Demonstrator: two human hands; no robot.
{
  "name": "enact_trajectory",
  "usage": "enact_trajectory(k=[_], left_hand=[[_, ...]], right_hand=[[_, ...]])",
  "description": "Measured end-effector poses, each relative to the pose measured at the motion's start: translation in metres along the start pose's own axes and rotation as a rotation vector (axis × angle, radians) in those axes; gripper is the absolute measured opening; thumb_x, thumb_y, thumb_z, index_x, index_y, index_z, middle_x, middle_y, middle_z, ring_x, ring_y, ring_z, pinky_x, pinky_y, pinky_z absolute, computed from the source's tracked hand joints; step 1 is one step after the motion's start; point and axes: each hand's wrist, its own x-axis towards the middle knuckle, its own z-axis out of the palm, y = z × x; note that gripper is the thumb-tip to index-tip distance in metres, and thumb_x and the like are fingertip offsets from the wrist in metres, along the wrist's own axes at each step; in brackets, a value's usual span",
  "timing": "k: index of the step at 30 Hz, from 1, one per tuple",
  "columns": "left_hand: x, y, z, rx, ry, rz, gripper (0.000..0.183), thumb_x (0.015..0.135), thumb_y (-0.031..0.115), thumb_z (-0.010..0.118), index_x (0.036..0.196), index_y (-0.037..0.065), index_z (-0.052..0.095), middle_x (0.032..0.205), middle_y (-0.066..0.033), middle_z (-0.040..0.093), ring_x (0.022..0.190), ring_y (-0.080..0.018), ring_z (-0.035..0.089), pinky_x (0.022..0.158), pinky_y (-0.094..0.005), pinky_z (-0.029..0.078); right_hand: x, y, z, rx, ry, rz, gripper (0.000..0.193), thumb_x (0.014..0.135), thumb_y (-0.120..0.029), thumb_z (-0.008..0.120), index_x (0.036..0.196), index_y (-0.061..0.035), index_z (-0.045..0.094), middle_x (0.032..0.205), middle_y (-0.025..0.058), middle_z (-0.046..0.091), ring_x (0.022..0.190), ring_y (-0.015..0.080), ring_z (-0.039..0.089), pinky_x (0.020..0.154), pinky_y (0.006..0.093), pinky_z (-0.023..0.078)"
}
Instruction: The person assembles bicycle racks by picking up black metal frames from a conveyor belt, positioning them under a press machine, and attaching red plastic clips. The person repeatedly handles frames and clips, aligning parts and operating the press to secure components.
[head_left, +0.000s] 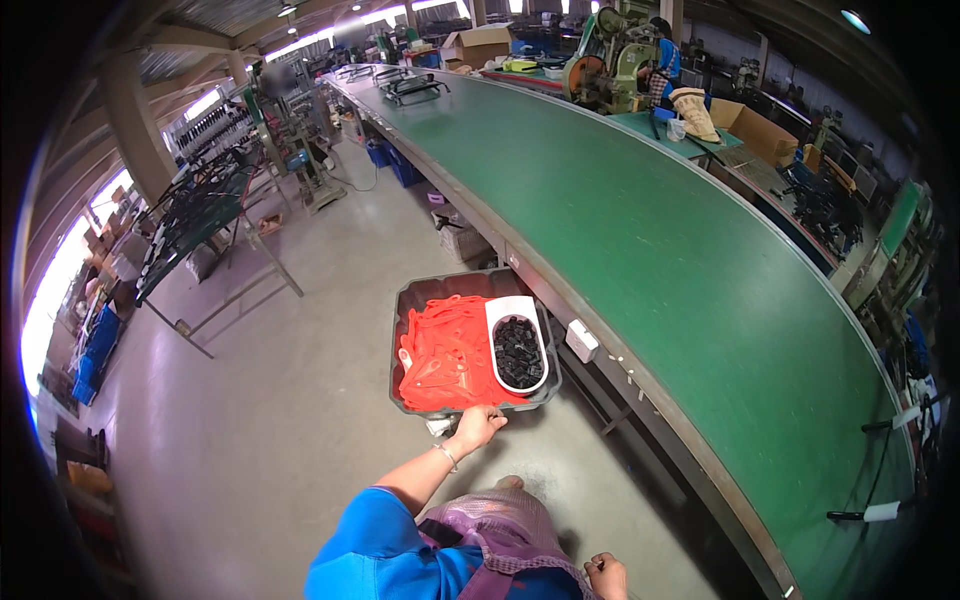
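My left hand is at the near rim of a dark grey plastic tub, its fingers curled closed. Whether they grip the rim or something small I cannot make out. Flat red plastic pieces are heaped in the tub. At the tub's right side sits a white container with an oval opening, holding small black parts. My right hand hangs low by my right side near the lower edge, fingers curled; what they hold, if anything, is hidden.
A long green conveyor table runs along my right, with black frames at its far end and black rods with white sleeves nearby. A white box is on its side edge. Left stands a loaded work table. Another person works beyond.
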Motion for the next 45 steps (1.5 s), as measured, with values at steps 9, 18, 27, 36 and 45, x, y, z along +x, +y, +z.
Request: enact_trajectory(k=[9, 18, 27, 36, 45], left_hand=[[0.023, -0.007, 0.032, 0.235, -0.021, 0.24, 0.024, 0.078, 0.016, 0.07, 0.102, 0.008, 0.07, 0.11, -0.0198, 0.062, 0.103, -0.0352, 0.061, 0.091, -0.0411, 0.049], [0.042, -0.017, 0.002, 0.104, 0.041, 0.256, 0.024, 0.076, 0.011, 0.072, 0.098, 0.002, 0.068, 0.099, -0.0186, 0.063, 0.096, -0.0351, 0.062, 0.086, -0.0416, 0.05], [0.03, -0.059, -0.012, -0.013, 0.028, 0.192, 0.017, 0.079, 0.015, 0.069, 0.092, 0.004, 0.069, 0.089, -0.017, 0.067, 0.086, -0.0327, 0.065, 0.079, -0.0412, 0.051], [0.023, -0.085, -0.002, -0.039, 0.034, 0.233, 0.018, 0.084, 0.019, 0.06, 0.089, 0.003, 0.066, 0.083, -0.0204, 0.065, 0.08, -0.0375, 0.064, 0.072, -0.0448, 0.049], [0.018, -0.064, -0.026, 0.011, 0.025, 0.047, 0.023, 0.079, 0.005, 0.05, 0.09, 0.003, 0.07, 0.093, -0.0182, 0.069, 0.089, -0.0339, 0.066, 0.082, -0.0407, 0.052]], right_hand=[[-0.006, -0.021, -0.02, 0.223, -0.003, -0.067, 0.018, 0.087, -0.018, 0.057, 0.094, -0.0022, 0.064, 0.073, 0.0239, 0.063, 0.069, 0.0391, 0.064, 0.062, 0.045, 0.05], [0.04, -0.064, -0.015, 0.103, -0.088, -0.187, 0.034, 0.088, -0.037, 0.053, 0.094, -0.0047, 0.064, 0.079, 0.0238, 0.064, 0.075, 0.0393, 0.063, 0.067, 0.0465, 0.048], [0.053, -0.093, -0.025, -0.009, -0.124, -0.003, 0.025, 0.076, -0.023, 0.072, 0.095, -0.0054, 0.068, 0.073, 0.0144, 0.069, 0.071, 0.0309, 0.069, 0.069, 0.0394, 0.053], [0.055, -0.115, -0.03, -0.038, -0.159, 0.018, 0.025, 0.079, -0.018, 0.068, 0.1, -0.0042, 0.067, 0.081, 0.0183, 0.07, 0.078, 0.034, 0.069, 0.072, 0.0409, 0.053], [0.057, -0.108, -0.017, -0.008, -0.189, 0.087, 0.026, 0.079, -0.021, 0.068, 0.102, -0.0079, 0.066, 0.087, 0.0157, 0.07, 0.083, 0.0316, 0.068, 0.075, 0.0404, 0.053]])
